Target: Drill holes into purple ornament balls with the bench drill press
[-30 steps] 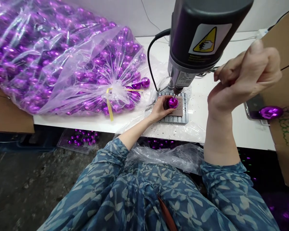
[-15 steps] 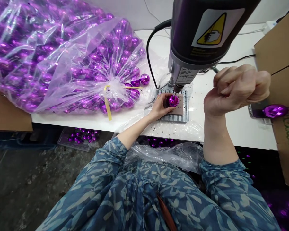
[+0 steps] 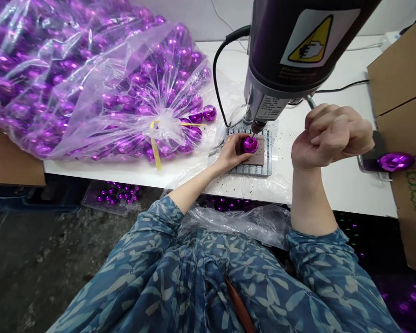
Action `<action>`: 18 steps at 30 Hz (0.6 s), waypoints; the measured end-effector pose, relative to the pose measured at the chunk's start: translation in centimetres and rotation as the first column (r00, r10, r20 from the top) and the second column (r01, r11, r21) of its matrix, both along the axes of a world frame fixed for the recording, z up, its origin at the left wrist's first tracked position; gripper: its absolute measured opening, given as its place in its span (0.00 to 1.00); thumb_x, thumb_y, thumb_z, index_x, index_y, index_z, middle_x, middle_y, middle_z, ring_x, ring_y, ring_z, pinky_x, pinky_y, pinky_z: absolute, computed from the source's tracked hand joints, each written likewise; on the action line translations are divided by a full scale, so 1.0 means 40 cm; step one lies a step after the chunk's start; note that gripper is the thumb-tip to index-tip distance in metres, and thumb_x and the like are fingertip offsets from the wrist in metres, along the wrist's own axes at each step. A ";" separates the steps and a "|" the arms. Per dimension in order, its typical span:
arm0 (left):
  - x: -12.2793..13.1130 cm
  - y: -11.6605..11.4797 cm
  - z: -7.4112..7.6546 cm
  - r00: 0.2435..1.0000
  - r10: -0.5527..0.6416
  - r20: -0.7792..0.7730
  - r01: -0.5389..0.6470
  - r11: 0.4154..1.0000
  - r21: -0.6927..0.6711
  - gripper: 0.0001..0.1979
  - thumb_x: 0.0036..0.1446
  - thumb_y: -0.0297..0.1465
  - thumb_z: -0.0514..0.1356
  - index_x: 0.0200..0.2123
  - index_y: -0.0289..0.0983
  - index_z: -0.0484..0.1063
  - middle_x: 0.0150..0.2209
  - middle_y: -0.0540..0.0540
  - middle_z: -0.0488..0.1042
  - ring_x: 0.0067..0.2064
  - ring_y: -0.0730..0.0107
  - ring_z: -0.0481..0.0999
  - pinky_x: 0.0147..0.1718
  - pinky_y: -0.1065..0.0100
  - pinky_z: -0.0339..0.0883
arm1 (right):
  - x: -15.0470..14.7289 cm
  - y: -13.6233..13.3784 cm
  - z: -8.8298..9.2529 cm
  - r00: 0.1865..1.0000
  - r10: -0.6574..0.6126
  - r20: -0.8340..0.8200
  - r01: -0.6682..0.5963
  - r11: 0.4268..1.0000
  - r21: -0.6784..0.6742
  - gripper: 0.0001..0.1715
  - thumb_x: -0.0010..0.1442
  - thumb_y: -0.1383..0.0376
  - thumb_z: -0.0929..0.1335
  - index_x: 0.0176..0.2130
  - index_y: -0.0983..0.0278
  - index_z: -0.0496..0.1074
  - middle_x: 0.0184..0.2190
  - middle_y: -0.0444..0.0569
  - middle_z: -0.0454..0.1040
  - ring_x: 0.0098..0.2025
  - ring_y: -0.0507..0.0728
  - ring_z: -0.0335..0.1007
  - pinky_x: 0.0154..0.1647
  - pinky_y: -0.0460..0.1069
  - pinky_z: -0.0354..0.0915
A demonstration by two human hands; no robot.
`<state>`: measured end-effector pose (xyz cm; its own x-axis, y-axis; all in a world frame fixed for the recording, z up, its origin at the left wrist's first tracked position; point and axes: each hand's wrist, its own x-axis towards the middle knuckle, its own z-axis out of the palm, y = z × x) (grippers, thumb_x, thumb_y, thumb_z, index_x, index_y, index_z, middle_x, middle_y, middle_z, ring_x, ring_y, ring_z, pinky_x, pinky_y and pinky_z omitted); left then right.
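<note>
Between the thumb and fingers of my left hand (image 3: 230, 153) is a shiny purple faceted ball (image 3: 250, 144), held on a brown board (image 3: 258, 157) upon the slotted metal base (image 3: 267, 167) of a drill press (image 3: 291, 51). The drill bit (image 3: 253, 136) points down at the ball's top; whether its tip is inside the ball I cannot tell. My right hand (image 3: 331, 135) is closed around the drill press lever (image 3: 310, 101), whose end is hidden in the fist. Dark shavings lie around the base.
At left, a big clear bag (image 3: 100, 92) of purple balls is tied with yellow strap. One loose ball (image 3: 209, 113) lies beside it. Cardboard boxes (image 3: 402, 92) stand at right, near a phone (image 3: 370, 159) and another purple ball (image 3: 396, 162). Below, a plastic bin (image 3: 107, 203) holds balls.
My right hand has moved slightly left, turning with the lever. My left hand and the ball stay in place on the board. The camera view has shifted a little.
</note>
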<state>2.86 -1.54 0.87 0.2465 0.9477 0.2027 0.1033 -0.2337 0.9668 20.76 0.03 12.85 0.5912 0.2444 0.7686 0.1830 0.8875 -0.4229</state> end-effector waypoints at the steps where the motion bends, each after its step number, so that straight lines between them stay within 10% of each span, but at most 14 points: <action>1: 0.000 -0.001 0.001 1.000 -0.005 0.001 0.005 1.000 -0.002 0.34 0.52 0.41 0.82 0.59 0.42 0.76 0.60 0.37 0.78 0.67 0.41 0.75 0.73 0.37 0.65 | 0.001 0.000 -0.005 1.000 0.007 0.012 -0.007 1.000 0.012 0.39 0.63 0.46 0.72 0.26 0.63 0.45 0.17 0.37 0.39 0.20 0.43 0.42 0.29 0.50 0.61; 8: 0.000 -0.001 0.003 1.000 0.000 -0.014 0.000 1.000 0.004 0.33 0.53 0.39 0.81 0.59 0.42 0.76 0.60 0.36 0.79 0.67 0.42 0.76 0.73 0.38 0.66 | -0.034 -0.035 0.096 0.992 0.109 0.056 -0.111 0.993 0.029 0.41 0.63 0.45 0.75 0.25 0.64 0.48 0.16 0.37 0.38 0.17 0.42 0.39 0.22 0.45 0.46; 13: 0.006 -0.002 0.005 0.999 0.044 -0.006 -0.044 0.999 -0.002 0.32 0.53 0.39 0.81 0.57 0.40 0.75 0.58 0.36 0.80 0.63 0.44 0.78 0.68 0.43 0.71 | -0.043 -0.013 0.269 0.965 0.248 0.086 -0.221 0.946 -0.238 0.35 0.68 0.55 0.72 0.25 0.61 0.47 0.17 0.38 0.45 0.17 0.44 0.50 0.21 0.47 0.44; 18: -0.028 -0.085 0.030 0.978 0.167 -0.123 -0.137 0.966 0.218 0.28 0.58 0.46 0.78 0.56 0.43 0.76 0.55 0.39 0.81 0.59 0.48 0.79 0.62 0.47 0.72 | -0.028 0.040 0.316 0.961 0.273 0.055 -0.228 0.886 -0.404 0.34 0.73 0.68 0.64 0.22 0.61 0.41 0.16 0.41 0.47 0.17 0.43 0.53 0.20 0.44 0.46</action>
<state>1.73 -4.94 2.07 0.1428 0.9168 0.3729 0.2832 -0.3989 0.8722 19.64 1.62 25.47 0.3900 0.6663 0.6355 0.0402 0.6772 -0.7347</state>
